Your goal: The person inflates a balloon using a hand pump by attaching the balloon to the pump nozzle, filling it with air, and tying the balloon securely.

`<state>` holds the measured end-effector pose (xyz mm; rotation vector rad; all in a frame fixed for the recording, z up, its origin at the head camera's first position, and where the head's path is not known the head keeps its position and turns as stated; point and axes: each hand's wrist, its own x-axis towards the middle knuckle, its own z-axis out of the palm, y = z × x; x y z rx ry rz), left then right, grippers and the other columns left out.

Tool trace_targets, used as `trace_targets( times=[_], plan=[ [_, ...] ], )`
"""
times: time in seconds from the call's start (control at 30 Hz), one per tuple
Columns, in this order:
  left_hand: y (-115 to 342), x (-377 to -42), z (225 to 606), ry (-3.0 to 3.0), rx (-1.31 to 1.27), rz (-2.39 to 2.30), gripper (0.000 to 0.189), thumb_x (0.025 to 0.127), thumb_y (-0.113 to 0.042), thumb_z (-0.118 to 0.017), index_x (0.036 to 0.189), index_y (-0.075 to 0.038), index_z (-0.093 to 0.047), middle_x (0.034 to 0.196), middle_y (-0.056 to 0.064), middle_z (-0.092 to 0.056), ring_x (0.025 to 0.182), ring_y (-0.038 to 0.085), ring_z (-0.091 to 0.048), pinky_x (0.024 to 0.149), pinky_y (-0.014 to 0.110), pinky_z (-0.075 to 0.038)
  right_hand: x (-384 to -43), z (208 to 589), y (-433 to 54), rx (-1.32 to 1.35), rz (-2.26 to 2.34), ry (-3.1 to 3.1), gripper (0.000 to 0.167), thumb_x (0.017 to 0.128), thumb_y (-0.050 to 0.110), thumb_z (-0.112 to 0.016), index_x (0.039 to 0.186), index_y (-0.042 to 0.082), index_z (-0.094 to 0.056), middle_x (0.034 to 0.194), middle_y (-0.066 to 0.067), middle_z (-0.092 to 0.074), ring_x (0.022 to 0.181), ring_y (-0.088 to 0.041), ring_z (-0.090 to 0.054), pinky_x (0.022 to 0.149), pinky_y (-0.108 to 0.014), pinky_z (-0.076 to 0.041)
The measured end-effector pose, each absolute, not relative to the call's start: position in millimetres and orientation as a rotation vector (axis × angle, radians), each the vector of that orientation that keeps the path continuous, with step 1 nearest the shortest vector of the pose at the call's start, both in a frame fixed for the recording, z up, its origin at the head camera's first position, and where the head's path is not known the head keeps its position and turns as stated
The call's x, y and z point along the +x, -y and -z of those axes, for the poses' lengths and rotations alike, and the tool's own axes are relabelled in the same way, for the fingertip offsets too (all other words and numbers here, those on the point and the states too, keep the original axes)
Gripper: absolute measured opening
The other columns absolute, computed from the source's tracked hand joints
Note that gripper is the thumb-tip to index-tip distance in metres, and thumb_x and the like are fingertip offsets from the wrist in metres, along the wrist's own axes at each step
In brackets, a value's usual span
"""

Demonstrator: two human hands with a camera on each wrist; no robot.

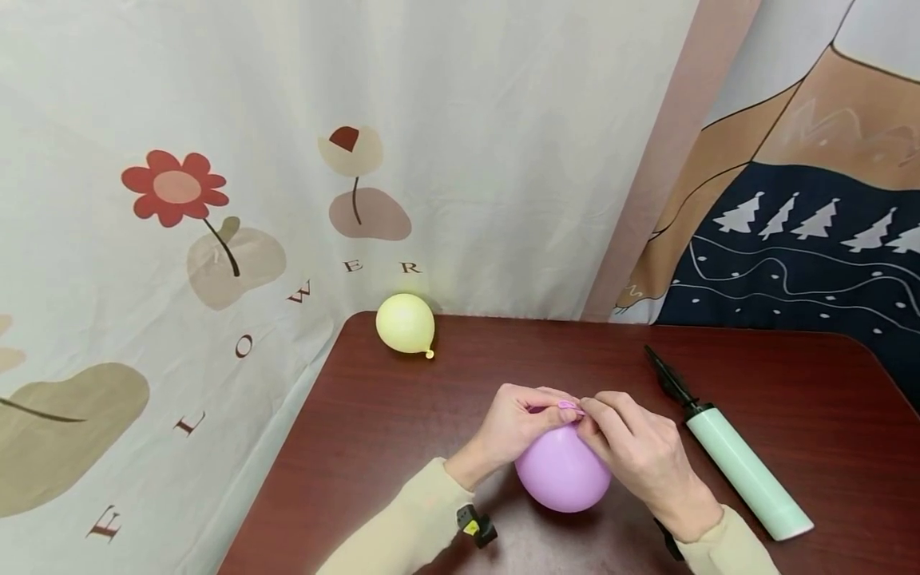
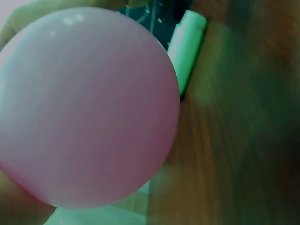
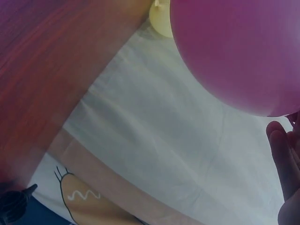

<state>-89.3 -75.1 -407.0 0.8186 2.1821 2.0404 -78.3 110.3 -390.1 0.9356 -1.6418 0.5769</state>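
Observation:
An inflated purple balloon (image 1: 564, 473) hangs below both hands near the front of the table, its neck uppermost. My left hand (image 1: 519, 422) pinches the pink neck of the balloon between thumb and fingers. From the other side my right hand (image 1: 638, 438) pinches the same neck, its fingertips meeting those of the left. In the left wrist view the balloon (image 2: 89, 108) fills much of the picture and hides most of the fingers. The right wrist view has the balloon (image 3: 243, 51) at upper right, with fingers (image 3: 283, 159) at its neck.
A tied yellow balloon (image 1: 406, 323) sits at the table's back left corner. To the right of my right hand lies a mint green hand pump (image 1: 749, 471) with a black nozzle (image 1: 672, 377). Printed curtains (image 1: 503, 160) hang behind the reddish-brown table (image 1: 345, 447).

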Motion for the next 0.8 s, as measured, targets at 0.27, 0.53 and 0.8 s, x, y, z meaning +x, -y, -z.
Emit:
trace_targets(
  times=[0.27, 0.53, 0.8],
  plan=[
    [80.1, -98.9, 407.3, -2.317, 1.061, -2.04, 0.005, 0.09, 0.004, -0.075, 0.094, 0.005, -0.079, 0.094, 0.016, -0.077, 0.096, 0.017, -0.072, 0.086, 0.035, -0.059, -78.5, 392.6, -103.1, 0.896, -0.621, 1.691, 0.026, 0.101, 0.011, -0.056, 0.086, -0.004, -0.072, 0.078, -0.01, -0.064, 0.056, -0.016, -0.059, 0.047, -0.031, -0.053],
    [81.4, -96.1, 401.2, -2.18, 0.686, -2.083, 0.011, 0.088, 0.0, -0.08, 0.097, 0.005, -0.078, 0.09, 0.016, -0.077, 0.084, 0.008, -0.071, 0.075, 0.027, -0.059, -80.4, 398.0, -99.4, 0.884, -0.624, 1.718, 0.026, 0.1, 0.011, -0.055, 0.088, -0.005, -0.072, 0.079, -0.01, -0.065, 0.057, -0.016, -0.06, 0.047, -0.03, -0.053],
    [83.0, -93.8, 400.9, -2.096, 0.509, -2.094, 0.017, 0.087, 0.001, -0.081, 0.092, 0.005, -0.065, 0.09, 0.018, -0.077, 0.085, 0.014, -0.076, 0.082, 0.027, -0.059, -81.0, 400.2, -98.7, 0.906, -0.63, 1.689, 0.025, 0.1, 0.009, -0.056, 0.086, -0.006, -0.071, 0.078, -0.011, -0.066, 0.058, -0.017, -0.061, 0.047, -0.029, -0.052]
  ],
)
